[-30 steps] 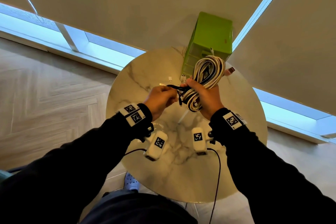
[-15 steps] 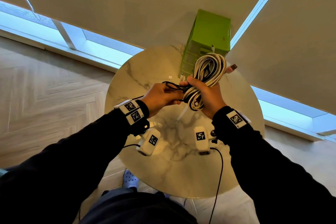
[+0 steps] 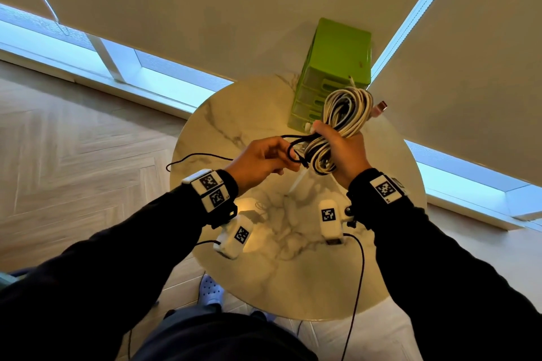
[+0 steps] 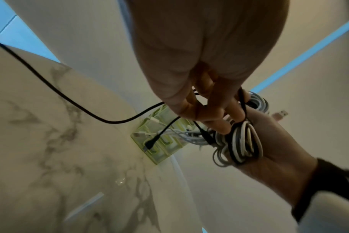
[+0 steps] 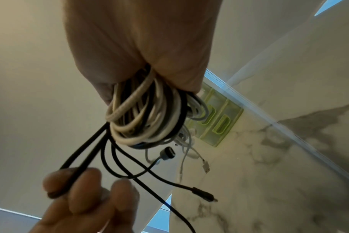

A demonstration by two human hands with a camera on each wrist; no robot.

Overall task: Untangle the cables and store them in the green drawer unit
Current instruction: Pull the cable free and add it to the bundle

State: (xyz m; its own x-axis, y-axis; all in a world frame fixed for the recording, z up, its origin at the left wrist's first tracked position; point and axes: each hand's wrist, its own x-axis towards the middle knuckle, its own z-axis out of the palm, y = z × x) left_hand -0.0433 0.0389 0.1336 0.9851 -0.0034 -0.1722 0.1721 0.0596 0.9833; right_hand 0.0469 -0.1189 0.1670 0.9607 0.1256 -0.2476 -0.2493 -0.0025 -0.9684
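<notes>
My right hand [image 3: 337, 149] grips a coiled bundle of white, grey and black cables [image 3: 347, 108], held above the round marble table [image 3: 293, 278]. A pink USB plug [image 3: 381, 107] sticks out of the bundle on the right. My left hand [image 3: 264, 161] pinches a doubled loop of the black cable [image 3: 293, 149] that runs out of the bundle [image 5: 149, 118]. From the left hand [image 4: 199, 110] the black cable [image 4: 70, 97] trails off to the left over the table edge. The green drawer unit [image 3: 337, 61] stands at the table's far edge, behind the bundle.
Loose white cable ends [image 5: 204, 165] and a black plug [image 5: 205, 197] hang below the bundle over the table. Beige roller blinds [image 3: 205, 9] hang behind the table above a low window. Wood floor [image 3: 73, 141] lies to the left, and a shoe [image 3: 209, 290] shows below the table's near edge.
My left hand has drawn the black cable leftward out of the bundle. A longer stretch of it now trails left past the table edge. The right hand keeps its grip.
</notes>
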